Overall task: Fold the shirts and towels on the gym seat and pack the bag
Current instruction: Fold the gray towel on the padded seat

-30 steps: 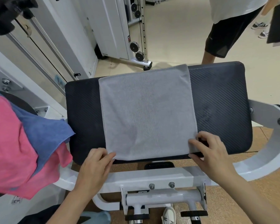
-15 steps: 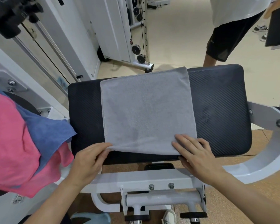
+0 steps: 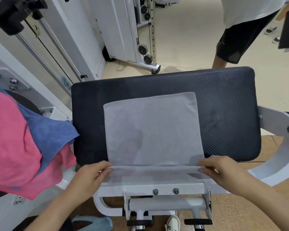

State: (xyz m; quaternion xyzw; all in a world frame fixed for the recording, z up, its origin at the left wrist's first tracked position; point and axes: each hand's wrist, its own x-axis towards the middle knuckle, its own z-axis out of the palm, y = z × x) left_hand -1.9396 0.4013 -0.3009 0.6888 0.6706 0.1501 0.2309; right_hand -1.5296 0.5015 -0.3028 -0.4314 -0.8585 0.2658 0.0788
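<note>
A black padded bench (image 3: pixel 223 105) is filling the middle of a gym scene, its white steel frame (image 3: pixel 274 172) curving away below and to the right. To my left a pink shirt (image 3: pixel 10 139) is hanging in a heap with a blue towel (image 3: pixel 50 130) draped across it, the blue corner sitting just beside the bench's left edge. A grey towel (image 3: pixel 152 130) is lying flat on the bench's near half, its far edge stopping short of the pad's far edge and its near end spilling over the pad onto the white frame. Both my bare forearms are slanting inward from the bottom corners towards the towel's near end. My left hand (image 3: pixel 88 176) is gripping the towel's left edge and my right hand (image 3: pixel 223 170) its right edge. The hands are well apart, each with fingers curled over the cloth, pinching a raised crease that is running straight between them. Beyond the bench a person in black shorts (image 3: pixel 237 40) is standing on the pale floor (image 3: pixel 182 39).
</note>
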